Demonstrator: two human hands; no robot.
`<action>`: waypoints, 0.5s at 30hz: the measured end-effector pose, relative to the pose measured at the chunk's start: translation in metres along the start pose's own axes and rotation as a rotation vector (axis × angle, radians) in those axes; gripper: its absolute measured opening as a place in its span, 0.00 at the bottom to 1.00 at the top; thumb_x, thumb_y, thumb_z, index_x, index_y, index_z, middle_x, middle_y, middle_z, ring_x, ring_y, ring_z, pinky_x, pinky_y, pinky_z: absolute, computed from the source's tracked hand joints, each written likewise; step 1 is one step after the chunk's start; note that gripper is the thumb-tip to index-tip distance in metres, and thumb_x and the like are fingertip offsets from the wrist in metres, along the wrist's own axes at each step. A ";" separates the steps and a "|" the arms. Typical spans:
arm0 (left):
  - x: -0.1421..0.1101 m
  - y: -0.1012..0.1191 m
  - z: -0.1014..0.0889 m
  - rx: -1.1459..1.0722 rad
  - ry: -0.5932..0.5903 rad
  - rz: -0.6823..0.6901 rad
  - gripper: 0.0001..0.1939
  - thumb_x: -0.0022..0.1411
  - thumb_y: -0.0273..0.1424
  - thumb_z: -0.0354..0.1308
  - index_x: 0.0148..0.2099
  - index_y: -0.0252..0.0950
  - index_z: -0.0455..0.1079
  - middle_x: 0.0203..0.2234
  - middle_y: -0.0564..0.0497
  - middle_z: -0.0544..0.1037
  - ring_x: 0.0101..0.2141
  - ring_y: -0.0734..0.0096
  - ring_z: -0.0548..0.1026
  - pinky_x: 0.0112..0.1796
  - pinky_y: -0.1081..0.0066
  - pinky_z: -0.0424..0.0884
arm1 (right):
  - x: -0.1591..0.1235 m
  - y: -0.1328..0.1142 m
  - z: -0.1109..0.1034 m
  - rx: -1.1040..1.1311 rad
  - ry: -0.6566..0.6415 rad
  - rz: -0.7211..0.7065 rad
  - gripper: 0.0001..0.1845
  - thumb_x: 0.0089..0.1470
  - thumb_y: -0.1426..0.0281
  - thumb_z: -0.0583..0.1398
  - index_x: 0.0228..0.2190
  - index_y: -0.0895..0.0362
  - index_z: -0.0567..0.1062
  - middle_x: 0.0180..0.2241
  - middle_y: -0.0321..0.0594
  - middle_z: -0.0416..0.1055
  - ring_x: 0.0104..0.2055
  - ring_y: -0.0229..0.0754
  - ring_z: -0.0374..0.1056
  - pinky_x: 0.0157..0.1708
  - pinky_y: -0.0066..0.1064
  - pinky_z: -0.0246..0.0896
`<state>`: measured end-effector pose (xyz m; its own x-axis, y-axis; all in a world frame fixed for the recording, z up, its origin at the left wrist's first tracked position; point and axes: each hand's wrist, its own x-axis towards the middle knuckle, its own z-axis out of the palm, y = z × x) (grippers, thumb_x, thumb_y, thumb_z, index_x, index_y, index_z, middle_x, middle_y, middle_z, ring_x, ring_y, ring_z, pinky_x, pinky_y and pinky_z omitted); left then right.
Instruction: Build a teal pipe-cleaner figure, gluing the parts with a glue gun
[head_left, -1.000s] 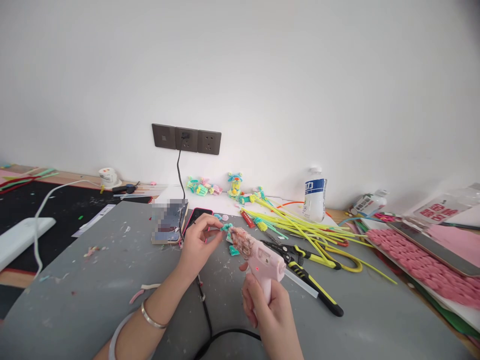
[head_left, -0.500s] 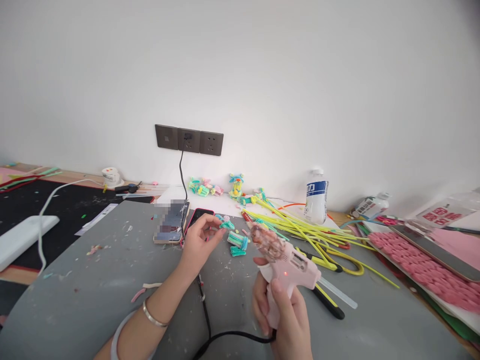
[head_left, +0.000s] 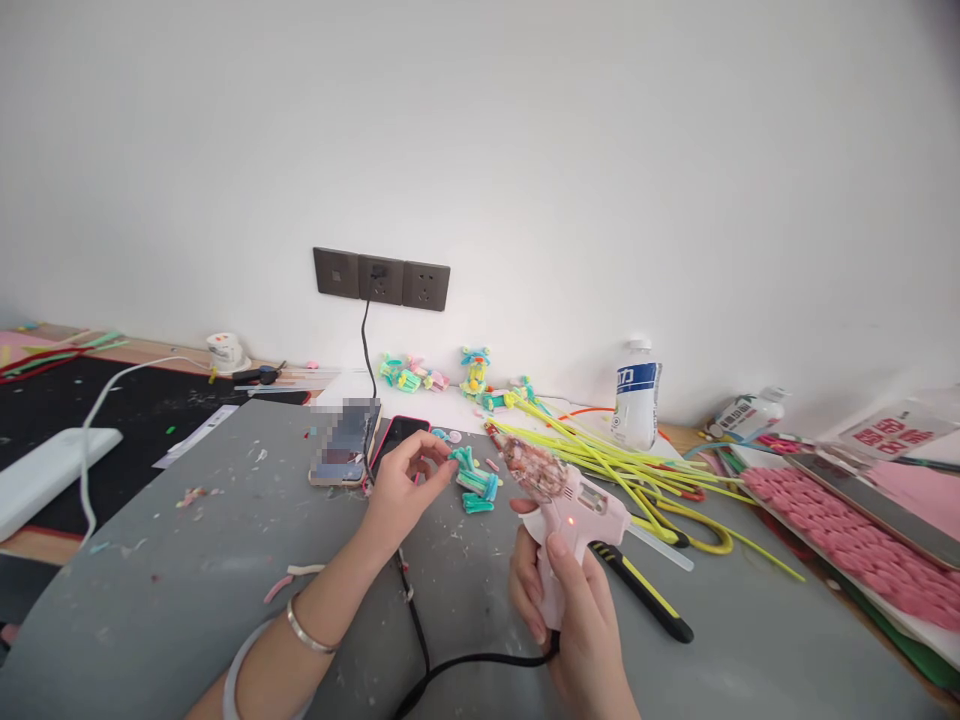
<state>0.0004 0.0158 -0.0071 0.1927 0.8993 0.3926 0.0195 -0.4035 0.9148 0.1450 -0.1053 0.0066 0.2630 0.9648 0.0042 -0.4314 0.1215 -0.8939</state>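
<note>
My right hand (head_left: 566,590) is wrapped round the handle of a pale pink hot glue gun (head_left: 574,515). Its red light is lit, its nozzle end is crusted with brownish residue, and a clear glue stick (head_left: 664,545) pokes out of the back. Thumb and fingertips of my left hand (head_left: 409,480) pinch a small teal pipe-cleaner piece (head_left: 461,458). That piece meets a teal and cream pipe-cleaner bundle (head_left: 478,485) on the grey mat; whether they are joined I cannot tell. A further teal bit (head_left: 478,504) lies just in front of the bundle.
Yellow pipe cleaners (head_left: 600,450) and black-yellow pliers (head_left: 645,590) lie right of the glue gun. Behind are small pipe-cleaner figures (head_left: 475,372) and a white bottle (head_left: 636,400). Two phones (head_left: 351,440) lie left of centre. The gun's black cord (head_left: 487,658) crosses the front mat.
My right hand has drawn the glue gun back rightward, away from the teal piece. My left hand has lowered that piece slightly against the bundle.
</note>
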 end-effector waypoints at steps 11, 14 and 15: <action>0.000 0.004 0.001 0.048 -0.128 -0.050 0.05 0.60 0.32 0.60 0.33 0.37 0.69 0.27 0.52 0.73 0.29 0.70 0.73 0.28 0.74 0.66 | 0.008 -0.009 -0.009 -0.130 -0.017 -0.001 0.28 0.58 0.50 0.61 0.49 0.59 0.70 0.18 0.25 0.58 0.12 0.27 0.47 0.16 0.25 0.37; 0.000 0.006 0.001 0.054 -0.131 -0.048 0.05 0.60 0.32 0.60 0.33 0.37 0.69 0.26 0.53 0.73 0.28 0.71 0.72 0.26 0.75 0.65 | 0.010 -0.007 -0.015 -0.148 -0.060 0.005 0.30 0.57 0.49 0.61 0.49 0.60 0.70 0.18 0.25 0.58 0.12 0.27 0.47 0.15 0.25 0.38; 0.000 0.006 0.001 0.055 -0.131 -0.049 0.05 0.59 0.33 0.60 0.33 0.37 0.69 0.26 0.53 0.73 0.27 0.71 0.72 0.26 0.75 0.65 | 0.011 -0.007 -0.018 -0.155 -0.071 0.012 0.30 0.57 0.49 0.61 0.49 0.60 0.70 0.18 0.25 0.58 0.12 0.27 0.48 0.15 0.25 0.39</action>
<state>0.0018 0.0127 -0.0019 0.3163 0.8900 0.3284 0.0848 -0.3713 0.9246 0.1657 -0.1000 0.0047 0.1945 0.9807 0.0201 -0.2939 0.0778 -0.9527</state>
